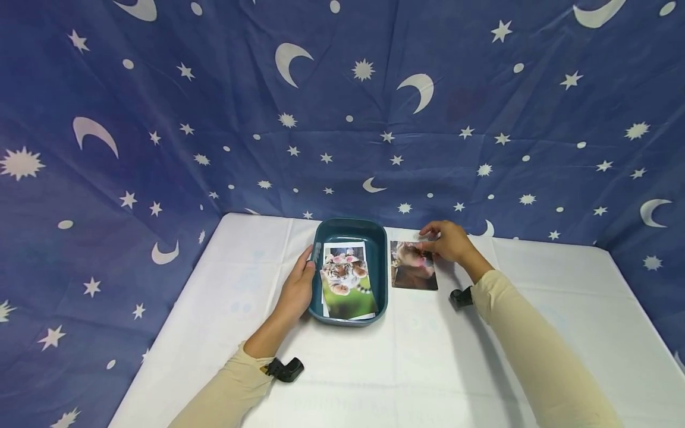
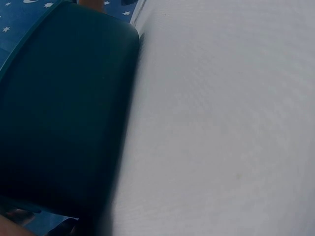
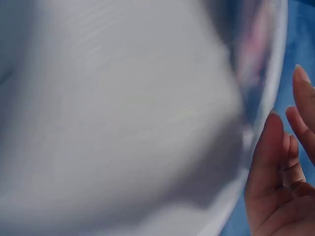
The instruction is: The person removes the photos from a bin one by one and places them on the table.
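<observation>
In the head view, a teal plastic box (image 1: pixel 382 279) with rounded corners stands on the white table. Inside it lie several photo prints, the top one a tiger cub photo (image 1: pixel 342 285). My left hand (image 1: pixel 297 286) holds the box by its left wall; the box's teal side (image 2: pixel 64 108) fills much of the left wrist view. Right of the box lies a pinkish-brown photo print (image 1: pixel 413 274). My right hand (image 1: pixel 448 241) is over its upper right corner, fingertips at the print. The right wrist view shows the thumb (image 3: pixel 268 152) and fingers apart, the print blurred there.
A white cloth covers the table (image 1: pixel 407 368). Behind and at the sides hangs a blue curtain (image 1: pixel 332 95) with moons and stars. A black wrist camera (image 1: pixel 286 370) sits on the left wrist, another wrist camera (image 1: pixel 461 297) on the right.
</observation>
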`<state>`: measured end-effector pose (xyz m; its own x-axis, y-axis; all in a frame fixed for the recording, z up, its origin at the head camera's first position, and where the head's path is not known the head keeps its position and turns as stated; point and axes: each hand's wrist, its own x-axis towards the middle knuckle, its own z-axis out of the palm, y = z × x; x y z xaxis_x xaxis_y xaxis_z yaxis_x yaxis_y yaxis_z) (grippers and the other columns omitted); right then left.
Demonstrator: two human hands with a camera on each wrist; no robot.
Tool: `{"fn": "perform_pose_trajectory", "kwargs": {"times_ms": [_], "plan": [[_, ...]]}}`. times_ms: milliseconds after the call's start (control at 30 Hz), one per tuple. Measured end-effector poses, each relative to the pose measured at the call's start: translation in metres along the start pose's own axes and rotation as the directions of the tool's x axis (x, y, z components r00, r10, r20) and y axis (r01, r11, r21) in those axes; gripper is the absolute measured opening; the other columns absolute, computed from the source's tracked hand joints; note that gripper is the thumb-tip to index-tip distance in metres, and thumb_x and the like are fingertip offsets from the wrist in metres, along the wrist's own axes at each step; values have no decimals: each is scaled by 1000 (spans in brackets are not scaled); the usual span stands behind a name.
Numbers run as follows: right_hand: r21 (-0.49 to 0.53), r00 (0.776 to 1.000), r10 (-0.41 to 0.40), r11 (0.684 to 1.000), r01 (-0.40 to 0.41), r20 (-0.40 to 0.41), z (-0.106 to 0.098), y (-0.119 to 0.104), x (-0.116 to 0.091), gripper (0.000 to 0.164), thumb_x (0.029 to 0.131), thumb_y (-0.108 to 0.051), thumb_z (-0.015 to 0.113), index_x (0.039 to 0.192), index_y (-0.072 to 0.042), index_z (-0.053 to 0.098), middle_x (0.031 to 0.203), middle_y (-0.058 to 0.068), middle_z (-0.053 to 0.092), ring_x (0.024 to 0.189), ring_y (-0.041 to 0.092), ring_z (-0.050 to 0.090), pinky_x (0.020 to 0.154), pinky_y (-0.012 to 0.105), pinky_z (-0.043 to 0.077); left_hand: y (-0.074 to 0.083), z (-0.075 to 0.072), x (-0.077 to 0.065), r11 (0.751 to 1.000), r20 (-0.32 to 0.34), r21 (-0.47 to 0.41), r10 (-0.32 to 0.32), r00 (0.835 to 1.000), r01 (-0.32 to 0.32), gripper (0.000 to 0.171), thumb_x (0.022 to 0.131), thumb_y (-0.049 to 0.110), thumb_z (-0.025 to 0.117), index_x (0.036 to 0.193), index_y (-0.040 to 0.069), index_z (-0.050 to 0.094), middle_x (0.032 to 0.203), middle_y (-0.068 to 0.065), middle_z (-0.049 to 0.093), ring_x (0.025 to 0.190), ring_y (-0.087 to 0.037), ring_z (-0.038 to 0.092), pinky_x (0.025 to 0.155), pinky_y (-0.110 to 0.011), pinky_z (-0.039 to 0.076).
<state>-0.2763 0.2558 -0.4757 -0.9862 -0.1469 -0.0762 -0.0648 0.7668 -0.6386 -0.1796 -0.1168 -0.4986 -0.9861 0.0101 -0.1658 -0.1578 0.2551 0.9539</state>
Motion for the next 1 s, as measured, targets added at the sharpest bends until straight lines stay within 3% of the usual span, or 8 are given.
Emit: {"fn": "perform_pose_trajectory", "kwargs": {"times_ms": [200, 300, 433, 500, 667, 800, 1000], "plan": [[218, 996, -29, 976, 10, 80, -9, -45, 1, 44, 90, -31, 81, 125, -6, 69, 111, 12, 56, 91, 27, 65, 81, 48, 62, 1, 0, 0, 1000, -7, 7, 14, 1000, -14, 50, 112, 33, 35, 161, 31, 31, 167, -6, 33, 155, -34, 24, 125, -58, 19], [261, 981, -106, 963, 61, 162, -11, -74, 1, 46, 90, -32, 80, 127, -7, 69, 111, 12, 58, 96, 34, 64, 82, 43, 62, 0, 0, -1, 1000, -5, 8, 8, 1000, -8, 50, 112, 34, 35, 161, 32, 31, 167, -5, 33, 155, -34, 24, 125, -58, 19], [255, 939, -207, 957, 137, 275, -8, -107, 4, 45, 91, -33, 79, 127, -8, 70, 110, 9, 63, 94, 31, 64, 80, 35, 59, 0, 0, -1, 1000, -6, 5, 4, 1000, -4, 50, 112, 34, 35, 161, 32, 31, 166, -6, 33, 155, -34, 24, 125, -58, 20], [241, 914, -243, 956, 169, 325, -2, -121, 8, 46, 91, -33, 79, 128, -8, 70, 110, 7, 64, 94, 24, 65, 83, 36, 57, 0, 0, -1, 1000, -9, 7, 3, 1000, -3, 49, 112, 34, 35, 161, 33, 32, 166, -6, 34, 155, -34, 24, 125, -58, 20], [207, 867, -298, 950, 232, 399, 25, -148, 18, 45, 90, -32, 80, 126, -7, 71, 107, 4, 66, 99, 20, 67, 87, 35, 54, -1, -1, 0, 1000, -4, 16, 3, 1000, -3, 49, 112, 35, 35, 161, 33, 32, 166, -6, 35, 155, -34, 26, 125, -59, 21], [180, 854, -288, 956, 231, 434, 50, -159, 26, 37, 88, -37, 81, 118, -14, 76, 105, 1, 69, 99, 19, 64, 88, 34, 53, -1, -1, 0, 1000, -2, 18, 6, 1000, -6, 49, 112, 35, 35, 161, 33, 32, 165, -6, 36, 154, -34, 27, 124, -59, 22], [168, 836, -220, 973, 155, 502, 74, -167, 31, 28, 87, -41, 82, 106, -20, 79, 103, -1, 73, 100, 23, 65, 92, 39, 54, 1, -2, -1, 1000, 7, 28, 3, 1000, -3, 50, 112, 35, 35, 161, 33, 31, 165, -6, 36, 153, -34, 28, 124, -60, 22]]}}
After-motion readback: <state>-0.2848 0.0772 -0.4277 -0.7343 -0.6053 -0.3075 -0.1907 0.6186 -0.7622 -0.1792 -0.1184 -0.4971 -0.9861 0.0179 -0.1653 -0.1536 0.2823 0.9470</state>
